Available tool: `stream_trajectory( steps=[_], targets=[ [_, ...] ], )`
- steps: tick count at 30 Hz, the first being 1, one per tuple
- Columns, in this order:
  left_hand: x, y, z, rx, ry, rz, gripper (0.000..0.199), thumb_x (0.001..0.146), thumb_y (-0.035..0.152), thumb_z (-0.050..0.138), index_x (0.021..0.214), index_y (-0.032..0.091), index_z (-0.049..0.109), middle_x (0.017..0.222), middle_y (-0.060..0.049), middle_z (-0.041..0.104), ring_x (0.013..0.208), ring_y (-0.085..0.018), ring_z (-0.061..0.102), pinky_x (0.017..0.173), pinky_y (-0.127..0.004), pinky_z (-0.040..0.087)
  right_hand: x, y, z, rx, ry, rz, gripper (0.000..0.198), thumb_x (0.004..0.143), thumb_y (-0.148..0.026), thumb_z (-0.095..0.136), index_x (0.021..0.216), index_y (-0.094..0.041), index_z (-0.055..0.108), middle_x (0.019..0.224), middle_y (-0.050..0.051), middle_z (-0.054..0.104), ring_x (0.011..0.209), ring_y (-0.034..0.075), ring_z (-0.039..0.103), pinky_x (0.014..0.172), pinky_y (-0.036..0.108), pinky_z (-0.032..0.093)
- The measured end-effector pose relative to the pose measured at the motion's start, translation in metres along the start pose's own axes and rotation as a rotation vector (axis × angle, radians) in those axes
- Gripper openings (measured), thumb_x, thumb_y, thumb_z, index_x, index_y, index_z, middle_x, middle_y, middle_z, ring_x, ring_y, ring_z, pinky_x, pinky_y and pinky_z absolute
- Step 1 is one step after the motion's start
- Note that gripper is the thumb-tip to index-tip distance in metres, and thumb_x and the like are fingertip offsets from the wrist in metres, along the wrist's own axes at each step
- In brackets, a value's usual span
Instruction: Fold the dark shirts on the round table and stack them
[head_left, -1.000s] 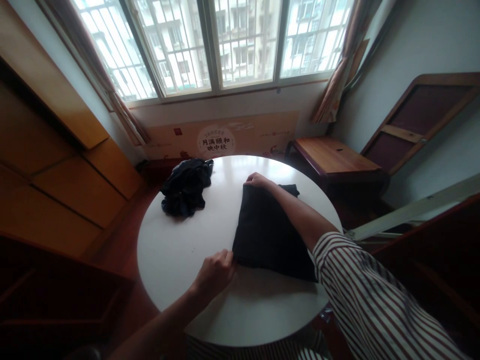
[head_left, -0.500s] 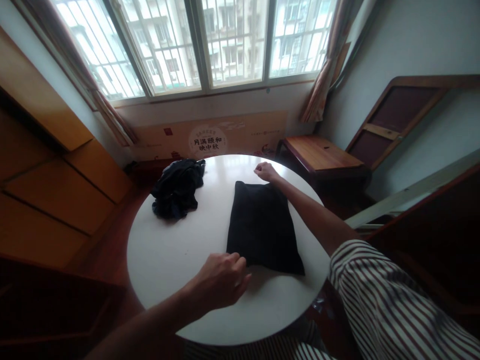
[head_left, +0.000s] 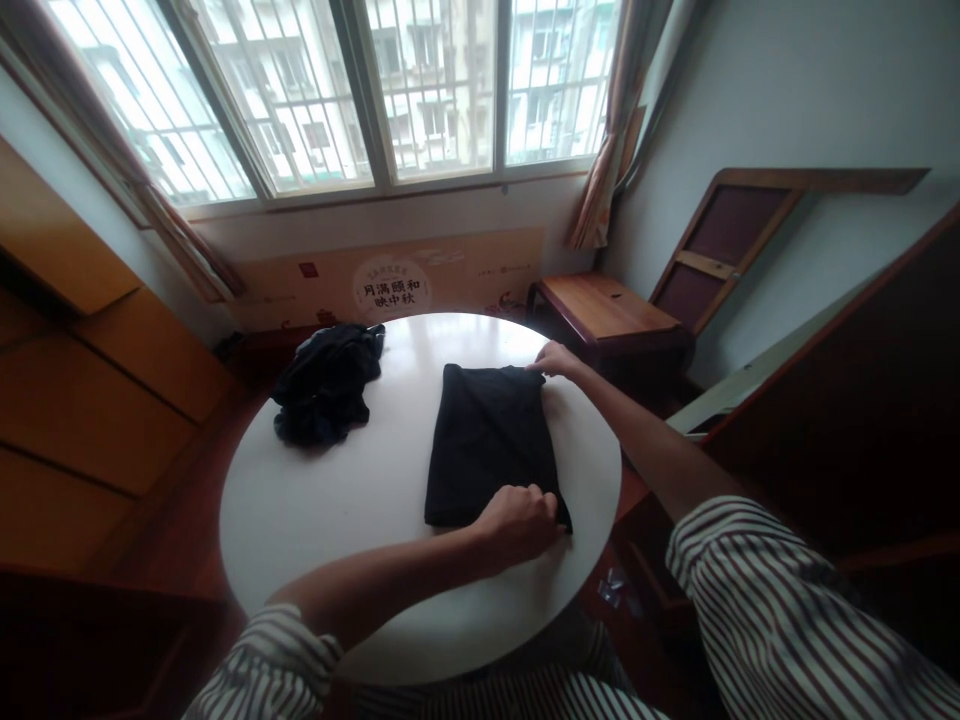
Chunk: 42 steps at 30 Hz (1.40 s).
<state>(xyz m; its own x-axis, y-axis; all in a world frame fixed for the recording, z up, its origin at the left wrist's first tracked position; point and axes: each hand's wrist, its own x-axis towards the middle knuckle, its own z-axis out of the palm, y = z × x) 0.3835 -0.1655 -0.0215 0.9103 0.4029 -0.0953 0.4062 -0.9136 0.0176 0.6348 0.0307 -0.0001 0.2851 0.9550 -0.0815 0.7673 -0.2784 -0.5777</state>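
A black garment [head_left: 484,440], folded into a rough rectangle, lies flat on the round white table [head_left: 322,560]. Its exact kind cannot be made out. My right hand [head_left: 559,362] pinches its far right corner. At the near right corner, my left hand [head_left: 521,522] is closed on the cloth, with the fingertips partly hidden behind the knuckles. A crumpled pile of dark clothes [head_left: 330,385] sits at the far left of the table, apart from both hands.
Behind the table's far right side stands a wooden seat [head_left: 607,305]. Yellow-brown cabinets [head_left: 90,390] line the left, and a barred window [head_left: 435,90] is beyond. Small clear scraps [head_left: 611,588] lie on the floor at the right.
My left hand has moved right along the near edge to the near right corner. My right hand has come to grip the far right corner. The garment looks narrower, and the view has shifted.
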Motion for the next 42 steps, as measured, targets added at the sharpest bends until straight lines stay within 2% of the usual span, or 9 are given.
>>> stream_trajectory(
  steps=[5, 10, 15, 21, 26, 31, 33, 36, 42],
  targets=[
    [-0.002, -0.001, 0.007, -0.002, 0.016, 0.005, 0.036, 0.101, 0.045, 0.04, 0.103, 0.013, 0.057, 0.089, -0.01, 0.061, 0.072, -0.024, 0.067, 0.056, -0.033, 0.054, 0.004, 0.005, 0.0, 0.142, 0.148, -0.028, 0.024, 0.067, -0.031, 0.085, 0.073, -0.011, 0.075, 0.067, 0.006, 0.07, 0.065, 0.015, 0.066, 0.061, 0.021, 0.053],
    [-0.003, -0.001, 0.008, 0.006, 0.007, 0.021, 0.045, 0.097, 0.056, 0.043, 0.106, 0.014, 0.055, 0.09, -0.01, 0.061, 0.073, -0.025, 0.068, 0.058, -0.034, 0.055, 0.003, 0.004, 0.004, 0.302, 0.21, 0.03, 0.031, 0.072, -0.034, 0.083, 0.082, -0.008, 0.071, 0.066, 0.006, 0.066, 0.057, 0.012, 0.061, 0.054, 0.02, 0.052],
    [-0.001, 0.003, 0.004, 0.073, 0.024, 0.056, 0.014, 0.1, 0.021, 0.042, 0.104, 0.014, 0.053, 0.082, -0.008, 0.061, 0.066, -0.022, 0.067, 0.052, -0.029, 0.051, -0.012, 0.006, 0.008, 0.409, 0.098, 0.068, 0.042, 0.066, -0.028, 0.089, 0.094, -0.008, 0.065, 0.053, -0.001, 0.057, 0.048, 0.011, 0.056, 0.048, 0.022, 0.052],
    [-0.003, 0.011, 0.005, 0.145, 0.092, 0.224, 0.019, 0.099, 0.011, 0.035, 0.105, 0.014, 0.052, 0.084, -0.008, 0.061, 0.068, -0.022, 0.068, 0.051, -0.028, 0.048, -0.026, 0.009, 0.009, 0.437, 0.074, 0.028, 0.043, 0.078, -0.019, 0.079, 0.114, -0.016, 0.055, 0.061, -0.006, 0.056, 0.052, 0.01, 0.057, 0.055, 0.023, 0.055],
    [-0.005, 0.01, -0.003, 0.08, 0.155, 0.225, 0.022, 0.104, 0.025, 0.033, 0.108, 0.017, 0.053, 0.088, -0.006, 0.061, 0.066, -0.02, 0.066, 0.049, -0.029, 0.046, -0.023, 0.007, 0.016, 0.293, 0.152, 0.021, 0.035, 0.083, -0.017, 0.068, 0.116, -0.016, 0.056, 0.069, -0.003, 0.059, 0.058, 0.012, 0.06, 0.062, 0.026, 0.055],
    [-0.03, -0.029, -0.022, 0.083, 0.141, 0.136, 0.026, 0.104, 0.027, 0.037, 0.096, 0.015, 0.059, 0.092, -0.008, 0.061, 0.08, -0.019, 0.064, 0.065, -0.03, 0.051, -0.02, -0.004, 0.021, 0.029, 0.244, -0.1, 0.018, 0.082, -0.021, 0.068, 0.099, -0.014, 0.07, 0.1, 0.011, 0.065, 0.094, 0.023, 0.065, 0.088, 0.032, 0.05],
    [-0.047, -0.048, -0.026, 0.101, 0.113, 0.122, 0.023, 0.101, 0.03, 0.046, 0.096, 0.014, 0.061, 0.095, -0.008, 0.061, 0.086, -0.02, 0.061, 0.072, -0.031, 0.052, -0.019, -0.015, 0.026, -0.047, 0.21, -0.195, 0.016, 0.084, -0.023, 0.067, 0.096, -0.015, 0.074, 0.105, 0.011, 0.066, 0.099, 0.022, 0.064, 0.092, 0.029, 0.048],
    [-0.068, -0.064, -0.025, 0.094, 0.08, 0.119, 0.026, 0.098, 0.036, 0.053, 0.103, 0.011, 0.062, 0.103, -0.01, 0.06, 0.092, -0.022, 0.058, 0.075, -0.031, 0.052, -0.014, -0.032, 0.037, -0.131, 0.081, -0.322, 0.014, 0.083, -0.024, 0.069, 0.093, -0.017, 0.077, 0.099, 0.007, 0.07, 0.09, 0.018, 0.065, 0.084, 0.022, 0.048],
    [-0.077, -0.062, -0.016, 0.075, 0.136, 0.037, 0.023, 0.098, 0.03, 0.049, 0.103, 0.011, 0.062, 0.104, -0.011, 0.058, 0.091, -0.021, 0.056, 0.077, -0.033, 0.05, -0.001, -0.047, 0.058, -0.305, -0.025, -0.363, 0.017, 0.081, -0.026, 0.074, 0.094, -0.016, 0.078, 0.103, 0.011, 0.071, 0.094, 0.023, 0.064, 0.08, 0.027, 0.049]
  ],
)
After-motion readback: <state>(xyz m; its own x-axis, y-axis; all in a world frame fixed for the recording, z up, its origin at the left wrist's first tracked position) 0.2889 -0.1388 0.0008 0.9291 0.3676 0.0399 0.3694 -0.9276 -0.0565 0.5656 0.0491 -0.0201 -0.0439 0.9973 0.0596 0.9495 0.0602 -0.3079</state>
